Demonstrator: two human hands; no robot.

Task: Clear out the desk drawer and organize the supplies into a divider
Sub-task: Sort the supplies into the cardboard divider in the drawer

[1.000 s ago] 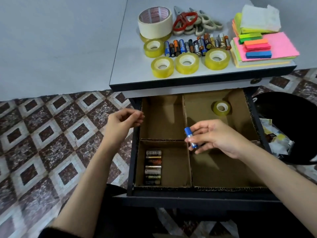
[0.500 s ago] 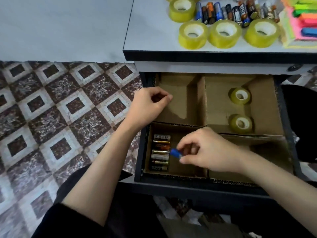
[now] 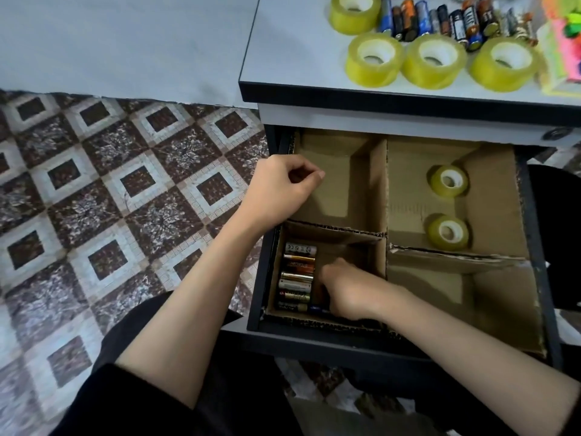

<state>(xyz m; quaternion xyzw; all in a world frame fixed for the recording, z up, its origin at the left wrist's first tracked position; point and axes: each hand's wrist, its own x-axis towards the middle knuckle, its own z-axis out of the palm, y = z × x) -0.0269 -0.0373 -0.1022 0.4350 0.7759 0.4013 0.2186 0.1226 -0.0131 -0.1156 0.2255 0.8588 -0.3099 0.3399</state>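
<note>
The open black drawer [image 3: 538,247] holds a cardboard divider [image 3: 378,184] with several compartments. A row of several batteries [image 3: 297,272] lies in the front-left compartment. My right hand [image 3: 352,291] reaches down into that compartment, fingers curled over a blue battery [image 3: 316,309] at the near end of the row; only the battery's tip shows. My left hand [image 3: 283,190] rests at the drawer's left edge, loosely curled and holding nothing. Two small yellow tape rolls [image 3: 448,181] [image 3: 448,232] sit in the back-right compartment.
On the desk top [image 3: 292,51] stand several larger yellow tape rolls [image 3: 374,59], a line of loose batteries [image 3: 456,20] and neon sticky notes [image 3: 562,42]. A black bin [image 3: 561,234] stands right of the drawer. Patterned floor tiles [image 3: 125,199] lie to the left.
My right hand has gone from above the divider down into the front-left compartment with the blue battery, to the near end of the row. The view has tilted down and closer.
</note>
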